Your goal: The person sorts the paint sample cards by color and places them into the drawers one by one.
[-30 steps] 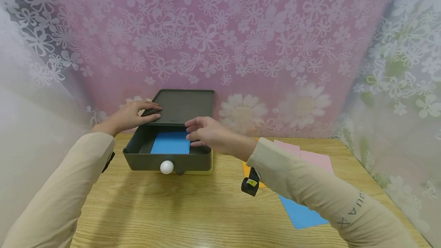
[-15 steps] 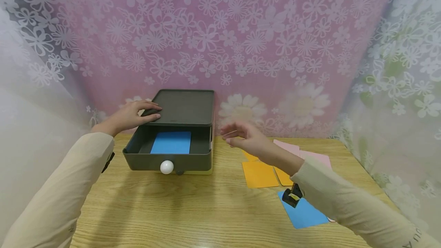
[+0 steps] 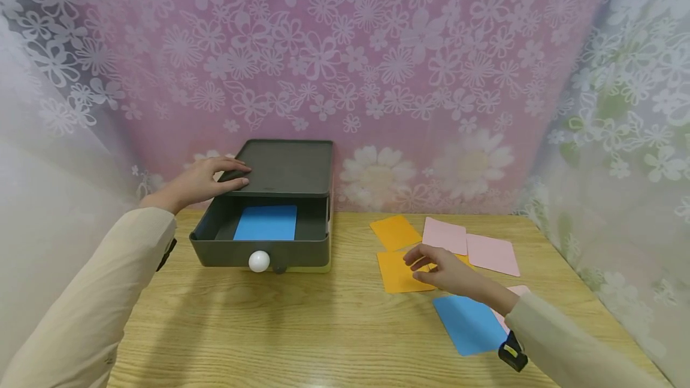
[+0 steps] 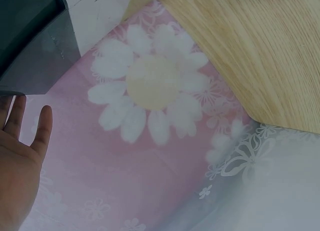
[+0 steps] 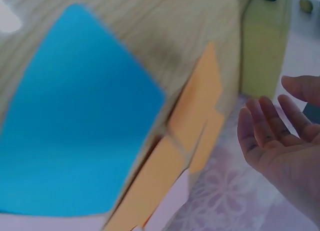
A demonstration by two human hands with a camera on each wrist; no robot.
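Observation:
My left hand (image 3: 199, 181) rests on the left edge of the dark grey top of a small drawer box (image 3: 291, 166). The box's upper drawer (image 3: 215, 253) is pulled out, with a white round knob (image 3: 259, 261) on its front. A blue card (image 3: 266, 223) lies flat inside it. On the right, my right hand (image 3: 447, 271) hovers over an orange card (image 3: 396, 274), fingers loosely bent and holding nothing. Whether it touches a card cannot be told. In the right wrist view, a large blue card (image 5: 82, 121) lies below the orange ones.
Another orange card (image 3: 395, 232) and two pink cards (image 3: 444, 235) lie behind the right hand. A blue card (image 3: 469, 323) is nearer the front, partly over a pink one. A flowered pink curtain (image 3: 345, 76) hangs behind the wooden table (image 3: 302, 334).
My right hand has come out of the drawer and moved right and toward me, over the orange cards. The left hand and the blue card in the drawer have stayed put.

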